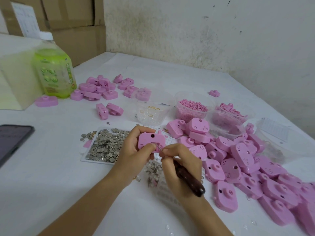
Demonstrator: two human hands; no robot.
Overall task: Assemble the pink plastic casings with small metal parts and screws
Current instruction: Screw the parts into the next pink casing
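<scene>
tray (88,160) left of held casing (150,142) | casing heap (247,167) right | bottle (54,74) far left behind

My left hand (134,149) is raised in front of me, fingers curled round the back of a casing (150,140), thumb pressed flat on its front face. My right hand (179,167) sits just beside it, a little lower, almost touching it. Its thumb and forefinger pinch the thin tip of a tool (190,183) against the casing, and the dark handle lies back across the hand toward my wrist. My left forearm (88,201) comes in bare from the lower left, my right forearm (206,215) bare from the lower right, the two converging.
</scene>
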